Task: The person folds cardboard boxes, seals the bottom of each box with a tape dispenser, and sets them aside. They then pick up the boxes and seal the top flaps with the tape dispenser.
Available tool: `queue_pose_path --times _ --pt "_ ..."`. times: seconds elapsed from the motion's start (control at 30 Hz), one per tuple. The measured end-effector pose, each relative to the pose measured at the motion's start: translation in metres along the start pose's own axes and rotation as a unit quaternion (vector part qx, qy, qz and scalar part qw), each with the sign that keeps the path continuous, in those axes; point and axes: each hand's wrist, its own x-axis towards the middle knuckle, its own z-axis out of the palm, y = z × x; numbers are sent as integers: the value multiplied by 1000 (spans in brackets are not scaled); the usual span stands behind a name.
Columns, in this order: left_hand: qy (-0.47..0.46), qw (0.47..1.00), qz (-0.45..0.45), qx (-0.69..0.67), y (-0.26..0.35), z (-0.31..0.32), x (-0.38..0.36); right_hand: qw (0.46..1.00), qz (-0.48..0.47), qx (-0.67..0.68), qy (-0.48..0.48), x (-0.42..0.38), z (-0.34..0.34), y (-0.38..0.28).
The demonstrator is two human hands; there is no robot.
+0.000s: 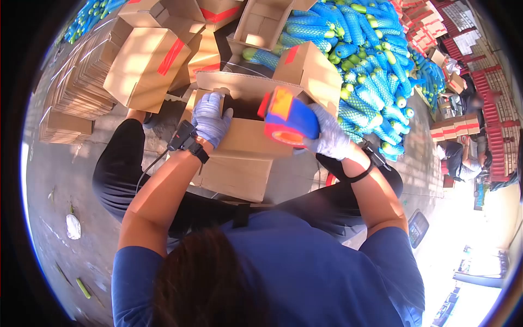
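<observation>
Between the person's knees stands a cardboard box (239,136) with its flaps raised and a dark opening. My left hand (211,117), in a pale glove, rests on the box's left edge with its fingers bent over the flap. In my right hand (329,133), also gloved, is a blue, orange and red tape dispenser (291,119), held above the right part of the box. The fingers wrap round its handle. The inside of the box is too dark to make out.
Flattened cartons (76,82) are stacked at the left. Taped boxes (147,65) and an open box (264,22) lie ahead. Green produce in blue netting (370,71) is heaped at the right. Another person (463,161) sits at the far right.
</observation>
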Motion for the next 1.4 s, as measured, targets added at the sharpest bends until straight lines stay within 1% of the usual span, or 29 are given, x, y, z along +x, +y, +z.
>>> queue_pose_path --times 0.03,0.07,0.1,0.17,0.23,0.3,0.33,0.37,0.4,0.43,0.5,0.53,0.57,0.63,0.67,0.7,0.73,0.8,0.83,0.9,0.93,1.03,1.1,1.17,1.2,1.23,1.3,1.37,1.4 --pt "62 998 21 -24 -1 -1 1 980 2 -198 -12 2 6 25" --pt "84 993 79 -30 -1 -6 5 992 10 -124 -19 2 6 7" --pt "88 993 77 -27 10 -19 15 992 6 -125 -22 5 3 -8" --pt "97 982 160 -27 37 -39 34 982 72 -155 -85 8 1 -30" --pt "97 983 155 5 55 -29 56 972 101 -172 -127 7 3 -45" --pt "102 983 150 35 56 -20 63 980 20 -180 -80 3 7 -36" --pt "-2 988 140 62 52 -8 59 979 21 -184 -82 2 10 -27" --pt "-108 982 129 87 48 3 54 978 -51 -201 -26 2 14 -16" --pt "-80 979 146 117 45 11 43 968 -123 -214 32 1 16 -12" --pt "-80 979 147 117 36 25 27 968 -123 -214 33 -1 14 -11" --pt "-202 957 168 125 20 41 -6 968 -108 -224 24 -4 10 -16" --pt "-203 957 166 127 18 38 -18 969 -109 -221 23 -4 9 -23" --pt "-213 960 160 92 23 21 -19 973 -16 -224 -57 1 5 -39" --pt "-229 960 155 51 21 14 -22 962 85 -220 -137 -1 12 -23" --pt "-210 961 174 38 14 17 -21 988 -27 -149 -35 -6 23 20" --pt "-184 963 193 27 11 19 -16 984 -144 -79 69 -5 25 41" --pt "-220 958 182 24 18 9 -12 983 -146 -85 68 -1 20 39" --pt "-222 960 167 26 26 0 -15 982 -170 76 8 7 13 33" --pt "-231 960 154 29 27 -2 -16 983 -170 75 7 9 14 31" --pt "-207 964 166 19 23 5 -16 957 -97 272 18 13 18 17" --pt "-183 967 178 8 22 8 -17 983 -155 -77 54 22 8 10" --pt "-187 969 159 -12 30 1 -12 967 -188 -152 81 34 30 10" --pt "-185 970 158 -4 30 -2 -12 980 -137 -123 79 39 26 4" --pt "-185 970 158 3 27 0 -16 993 -83 19 80 47 20 10" --pt "-161 971 175 9 24 6 -18 997 -25 33 67 45 13 9" --pt "-137 972 192 15 20 12 -20 997 -26 30 64 46 9 16" --pt "-137 973 185 8 21 10 -21 955 -63 284 62 47 10 30" --pt "-140 974 180 1 23 7 -22 943 -66 320 56 44 17 35" --pt "-160 973 169 -1 24 5 -20 957 -90 273 33 45 19 32"
